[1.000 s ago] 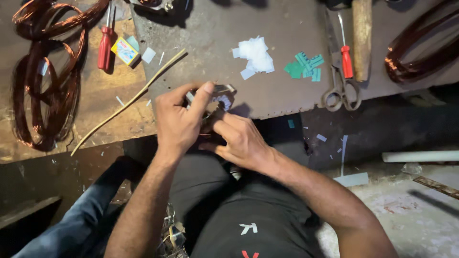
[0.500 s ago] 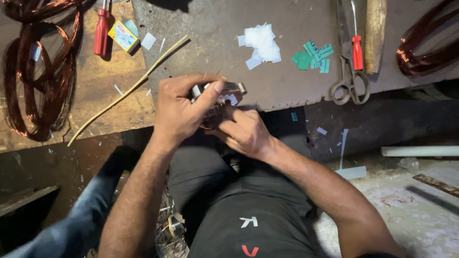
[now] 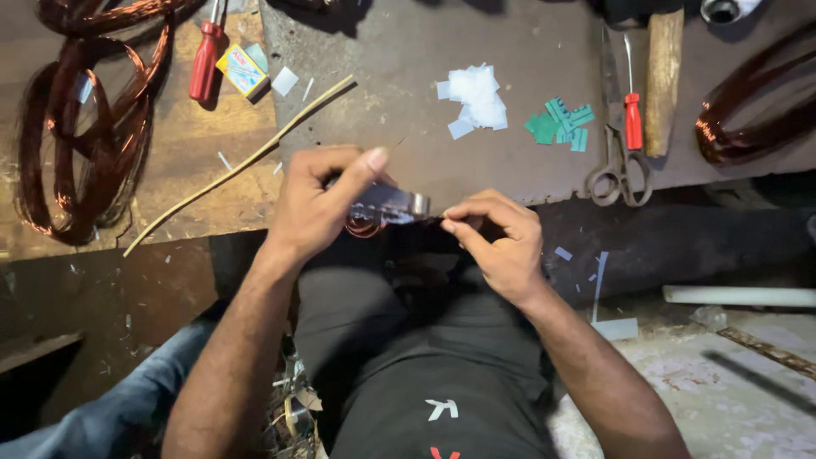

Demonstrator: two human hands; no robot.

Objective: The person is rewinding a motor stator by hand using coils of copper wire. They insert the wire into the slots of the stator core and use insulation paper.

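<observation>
Both forearms are bare to the elbow, with no sleeve, watch or ring in view. The left hand (image 3: 319, 208) and the right hand (image 3: 501, 242) are gloveless, with short, plain nails on the fingers (image 3: 374, 160). The person wears dark grey trousers (image 3: 391, 365) marked near the bottom edge of the view with a small white angular logo and a red mark just below it.

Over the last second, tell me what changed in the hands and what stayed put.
The right hand has drawn away to the right of the left hand; earlier they were pressed together over the small metal part. The left hand keeps its grip on that part and its copper winding. The scissors, screwdrivers and paper scraps on the bench lie unchanged.
</observation>
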